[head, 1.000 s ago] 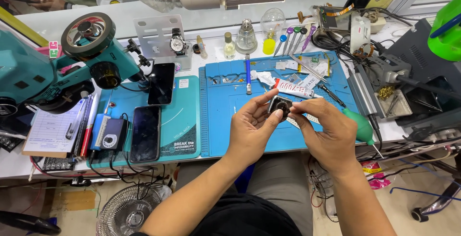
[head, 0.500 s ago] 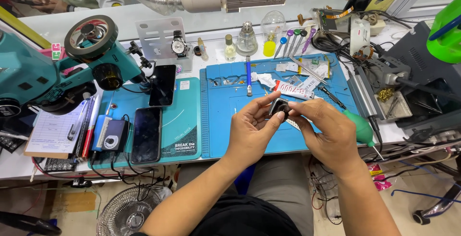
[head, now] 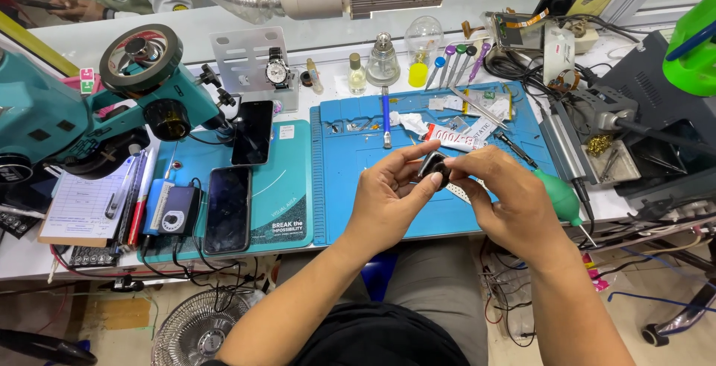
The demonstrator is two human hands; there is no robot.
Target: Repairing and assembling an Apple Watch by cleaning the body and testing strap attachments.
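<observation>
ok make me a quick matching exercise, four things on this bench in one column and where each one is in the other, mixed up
Things:
1. small black part
2. wristwatch
3. green squeeze bulb
4. larger dark phone

Places:
A. flat on the teal mat, beside the small charger box
B. at the right edge of the blue mat, by the right hand
C. pinched between the fingers of both hands, left hand included
D. against the white stand at the back

Pairs: 1-C, 2-D, 3-B, 4-A

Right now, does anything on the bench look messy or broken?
Nothing looks broken or spilled. Both hands, left and right, hold a small dark part over the blue mat. Two phones lie flat; tools and a glue tube lie scattered.
</observation>
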